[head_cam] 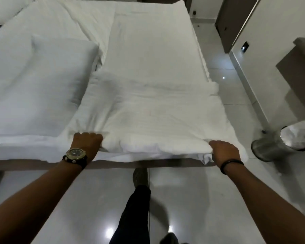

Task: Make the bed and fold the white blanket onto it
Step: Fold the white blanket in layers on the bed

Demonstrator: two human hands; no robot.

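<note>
A white bed (48, 27) is filling most of the view, standing on a glossy tiled floor (192, 199). The white blanket (148, 95) is lying folded lengthwise along the bed's right half, beside a pillow (42, 80). The left hand (87, 142) and right hand (224, 150) are gripping the blanket's near corners, fingers curled closed into the cloth. A metal bin (278, 145) is standing at the right. The fingertips are lying buried in fabric; the pillow is running off frame at the left.

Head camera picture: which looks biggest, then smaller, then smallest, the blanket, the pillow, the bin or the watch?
1. white blanket
2. pillow
3. bin
4. watch, smallest although nearest the camera.
</note>
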